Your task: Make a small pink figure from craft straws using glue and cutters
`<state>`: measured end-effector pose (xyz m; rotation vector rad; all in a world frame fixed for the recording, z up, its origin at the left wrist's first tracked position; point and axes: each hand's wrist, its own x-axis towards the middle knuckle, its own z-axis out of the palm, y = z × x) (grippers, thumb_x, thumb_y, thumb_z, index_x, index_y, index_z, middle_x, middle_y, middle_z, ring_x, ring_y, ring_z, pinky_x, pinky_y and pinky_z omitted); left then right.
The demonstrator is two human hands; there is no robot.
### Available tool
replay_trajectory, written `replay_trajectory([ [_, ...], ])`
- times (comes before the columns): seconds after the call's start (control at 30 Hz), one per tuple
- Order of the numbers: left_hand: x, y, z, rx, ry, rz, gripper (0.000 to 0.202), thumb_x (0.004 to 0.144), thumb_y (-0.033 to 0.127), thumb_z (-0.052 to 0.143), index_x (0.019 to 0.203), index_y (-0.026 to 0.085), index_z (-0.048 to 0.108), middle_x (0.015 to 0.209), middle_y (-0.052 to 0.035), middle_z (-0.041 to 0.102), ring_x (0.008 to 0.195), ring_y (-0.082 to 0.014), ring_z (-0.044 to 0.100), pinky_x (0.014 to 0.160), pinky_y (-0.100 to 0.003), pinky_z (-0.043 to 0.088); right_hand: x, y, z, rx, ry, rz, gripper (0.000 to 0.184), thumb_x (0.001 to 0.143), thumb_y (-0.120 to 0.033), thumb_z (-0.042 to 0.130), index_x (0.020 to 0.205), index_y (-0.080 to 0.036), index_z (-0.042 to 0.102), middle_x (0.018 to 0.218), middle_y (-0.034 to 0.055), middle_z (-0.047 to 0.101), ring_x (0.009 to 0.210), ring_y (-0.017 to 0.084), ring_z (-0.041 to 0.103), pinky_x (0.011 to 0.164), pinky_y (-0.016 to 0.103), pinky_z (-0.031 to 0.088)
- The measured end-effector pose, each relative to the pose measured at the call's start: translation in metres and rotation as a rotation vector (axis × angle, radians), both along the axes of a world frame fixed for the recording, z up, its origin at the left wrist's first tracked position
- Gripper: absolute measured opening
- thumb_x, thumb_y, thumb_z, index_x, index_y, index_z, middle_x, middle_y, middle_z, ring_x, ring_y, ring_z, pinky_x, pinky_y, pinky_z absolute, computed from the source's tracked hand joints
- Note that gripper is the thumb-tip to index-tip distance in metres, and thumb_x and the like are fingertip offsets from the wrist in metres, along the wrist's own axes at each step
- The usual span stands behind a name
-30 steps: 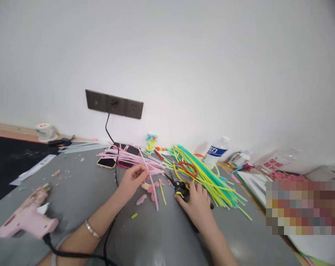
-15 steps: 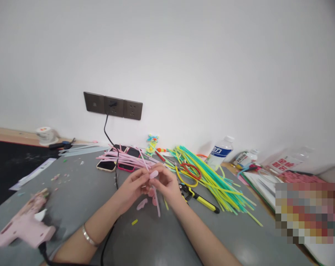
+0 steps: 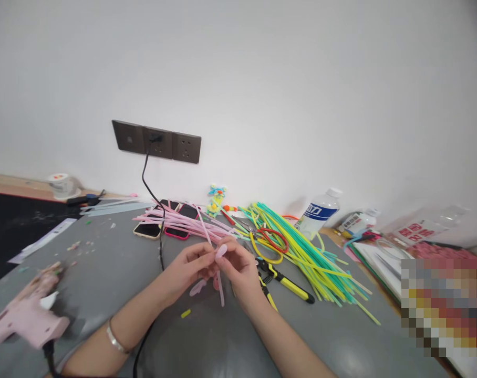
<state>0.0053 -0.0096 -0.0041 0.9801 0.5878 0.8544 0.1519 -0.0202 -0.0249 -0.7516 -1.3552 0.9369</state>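
though thin, pale pink strip (image 3: 221, 287)

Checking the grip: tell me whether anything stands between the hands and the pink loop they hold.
Nothing visible does. The left hand and right hand both pinch the pink loop directly, above the grey table. The yellow-handled pliers lie apart, beside the right hand.

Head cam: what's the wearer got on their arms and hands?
Both forearms bare, no gloves. Left hand side: one thin silver metal bangle on the wrist. Right hand and wrist wear nothing; no rings visible.
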Motion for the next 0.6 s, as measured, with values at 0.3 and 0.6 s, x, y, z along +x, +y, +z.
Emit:
replay_trajectory([
  [0.3, -0.004, 0.006, -0.002, 0.214, 0.218, 0.081, 0.033, 0.079, 0.048, 0.07, 0.071, 0.017, 0.063, 0.061, 0.0002, 0.058, 0.056, -0.0117, 0.053, 0.054, -0.023, 0.041, 0.003, 0.001, 0.003, -0.021, -0.055, -0.073, 0.012, 0.08, -0.033, 0.067, 0.078, -0.021, 0.066, 0.081, 0.0036, 0.064, 0.078, 0.018, 0.057, 0.069, 0.03, 0.049],
  [0.6, -0.015, 0.016, -0.007, 0.551, 0.324, 0.44, 0.018, 0.079, 0.031, 0.07, 0.092, 0.019, 0.069, 0.082, -0.0021, 0.067, 0.075, -0.0157, 0.061, 0.066, -0.025, 0.049, 0.008, 0.002, 0.005, -0.053, -0.3, -0.236, 0.005, 0.079, -0.024, 0.064, 0.079, -0.019, 0.066, 0.074, 0.0024, 0.068, 0.065, 0.016, 0.06, 0.06, 0.028, 0.048],
])
